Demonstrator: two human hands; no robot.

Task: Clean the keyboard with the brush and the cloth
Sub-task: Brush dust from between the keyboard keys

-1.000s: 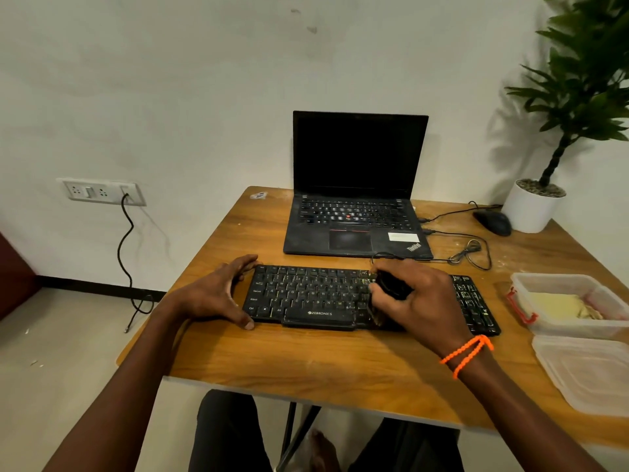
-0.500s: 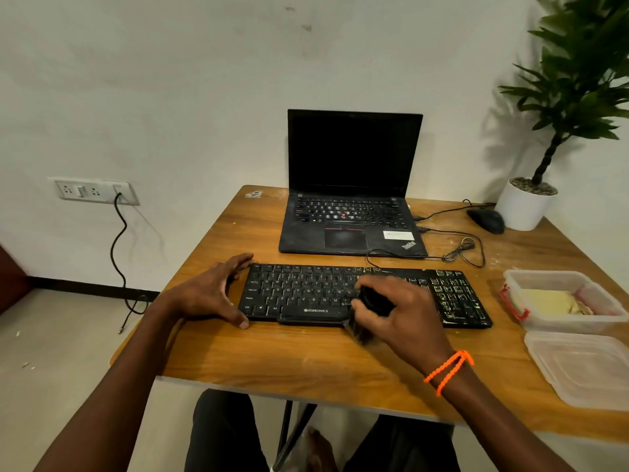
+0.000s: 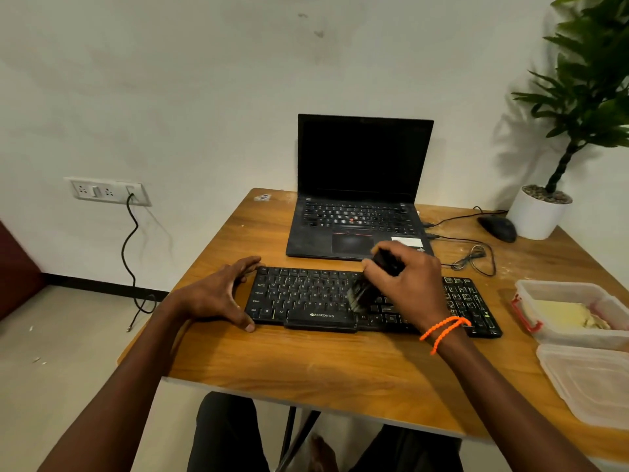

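Note:
A black keyboard (image 3: 306, 298) lies across the middle of the wooden table (image 3: 306, 356). My left hand (image 3: 218, 294) braces its left end, thumb at the front corner and fingers at the back corner. My right hand (image 3: 405, 284) grips a black brush (image 3: 366, 291) over the middle of the keyboard, bristles down on the keys right of centre. A yellowish cloth (image 3: 565, 315) sits inside an open plastic box (image 3: 531, 301) at the right.
An open black laptop (image 3: 360, 185) stands behind the keyboard. A black mouse (image 3: 498, 228), loose cables (image 3: 473, 257) and a potted plant (image 3: 541, 212) occupy the back right. The box's lid (image 3: 589, 383) lies at the front right edge.
My right hand has swept the brush from the keyboard's front edge back up onto the keys and slightly right. My left hand stays at the left end.

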